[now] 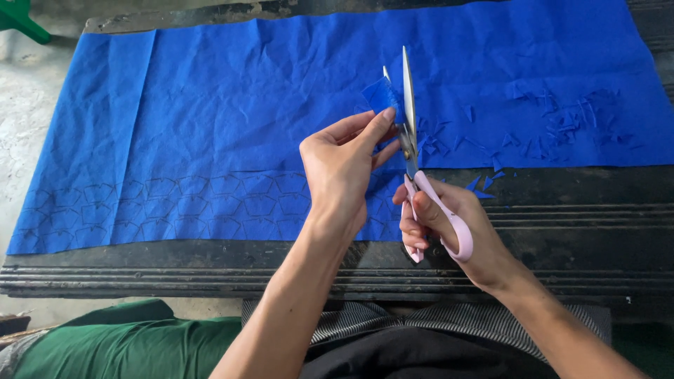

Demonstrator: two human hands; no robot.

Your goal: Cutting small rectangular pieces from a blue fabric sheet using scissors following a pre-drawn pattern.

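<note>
A small blue fabric piece (381, 96) is pinched at its lower edge by the left hand (342, 165), fingertips closed on it. Just to its right, pink-handled scissors (409, 126) are gripped by the right hand (449, 224), blades slightly parted, pointing away, alongside the piece's right edge, above the blue cloth (232, 119).

Both forearms are left bare, with no sleeve seen anywhere along them, and no watch, ring or bracelet is worn on the left hand (340, 168) or the right hand (449, 228). The fingernails are kept short and unpainted. Across the lap, a garment finely striped in grey and white (421, 319) is worn, and a plain black fabric (414, 354) is seen below it.
</note>
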